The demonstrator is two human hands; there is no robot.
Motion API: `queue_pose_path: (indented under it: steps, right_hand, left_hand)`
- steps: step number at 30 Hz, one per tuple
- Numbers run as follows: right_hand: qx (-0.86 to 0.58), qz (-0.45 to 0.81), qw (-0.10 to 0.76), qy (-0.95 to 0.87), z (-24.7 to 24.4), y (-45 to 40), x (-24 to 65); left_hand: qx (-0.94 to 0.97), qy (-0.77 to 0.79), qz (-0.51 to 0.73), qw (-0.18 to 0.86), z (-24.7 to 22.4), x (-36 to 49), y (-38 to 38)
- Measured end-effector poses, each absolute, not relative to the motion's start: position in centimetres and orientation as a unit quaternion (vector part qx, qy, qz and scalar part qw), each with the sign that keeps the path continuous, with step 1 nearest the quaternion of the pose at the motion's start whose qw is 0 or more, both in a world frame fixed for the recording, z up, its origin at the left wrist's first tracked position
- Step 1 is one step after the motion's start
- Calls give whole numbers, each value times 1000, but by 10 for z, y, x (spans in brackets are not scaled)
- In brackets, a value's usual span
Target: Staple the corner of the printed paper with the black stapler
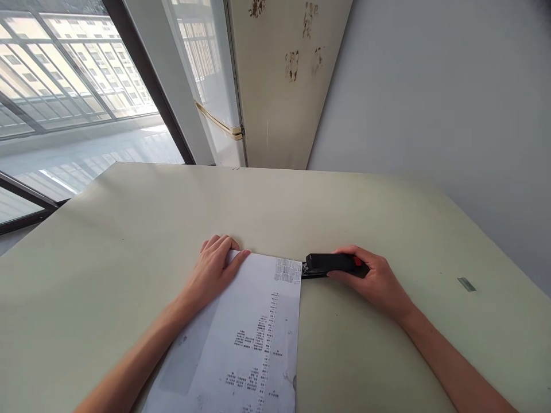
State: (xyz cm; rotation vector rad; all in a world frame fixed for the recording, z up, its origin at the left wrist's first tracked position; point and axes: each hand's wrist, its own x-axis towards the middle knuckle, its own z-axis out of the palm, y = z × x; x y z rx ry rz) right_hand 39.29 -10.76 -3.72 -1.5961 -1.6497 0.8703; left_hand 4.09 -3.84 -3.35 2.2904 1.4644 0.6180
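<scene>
Printed sheets of paper [241, 310] lie on the table, with lines of print running along their length and a dense printed block at the far right corner. My left hand [219, 261] grips the far left corner of the paper, thumb on top and fingers curled at the edge. In my right hand [365, 267] is a black stapler [329, 263] with a red mark near its back end. The stapler's front end meets the paper's right edge near the far corner. Whether the paper sits between its jaws I cannot tell.
The pale table [150, 218] spreads around both hands. A small dark strip [466, 284] lies on it at the right. Beyond the far edge stand a refrigerator-like cabinet [279, 115] with a gold handle [219, 121], a grey wall [430, 86] and a glass door frame [150, 80].
</scene>
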Motion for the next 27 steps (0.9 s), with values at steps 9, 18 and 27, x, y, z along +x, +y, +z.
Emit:
queue_pose_path:
  steps: [9,18,27]
  right_hand:
    - [-617,327,330,-635,-35,-113,390]
    - [-630,313,324,-633,-32,-115,388]
    - [-625,314,328,-635,-38,-115,392]
  left_hand:
    - [792,535,217,199,-31,42,-43]
    - [781,546,217,211,-28,50,-48]
    - [771,557,206,228,-24,44,-47]
